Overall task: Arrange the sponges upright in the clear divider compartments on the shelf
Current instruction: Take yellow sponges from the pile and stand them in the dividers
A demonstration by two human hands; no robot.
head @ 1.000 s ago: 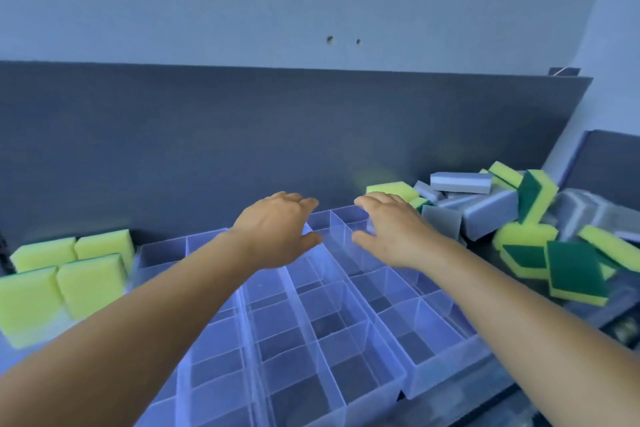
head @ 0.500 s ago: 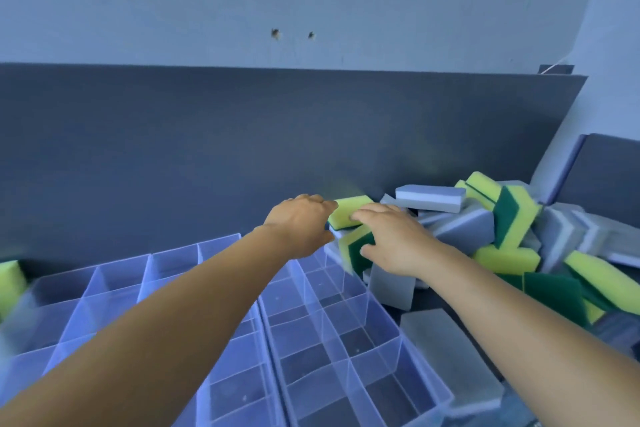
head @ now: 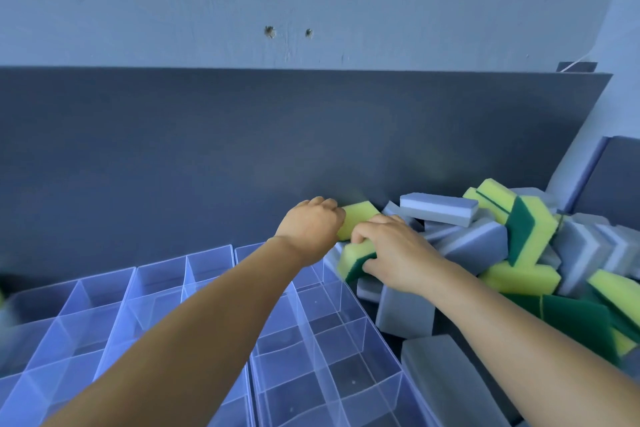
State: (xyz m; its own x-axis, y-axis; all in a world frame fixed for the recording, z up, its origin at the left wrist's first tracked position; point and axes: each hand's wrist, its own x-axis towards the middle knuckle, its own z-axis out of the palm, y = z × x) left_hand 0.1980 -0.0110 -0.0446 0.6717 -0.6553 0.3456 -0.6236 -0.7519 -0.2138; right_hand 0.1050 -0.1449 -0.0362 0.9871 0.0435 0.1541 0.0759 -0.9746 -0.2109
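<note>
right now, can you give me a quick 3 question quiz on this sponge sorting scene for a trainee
1. True or false: the left hand grips a grey sponge.
2. Which sponge does the right hand hold? A) a grey one B) a yellow and green one C) none
3. Fill in: the compartments of the clear divider nearest the hands hold ____ sponges.

Key
1. False: it grips a yellow sponge at the left edge of the pile.
2. B
3. no
</note>
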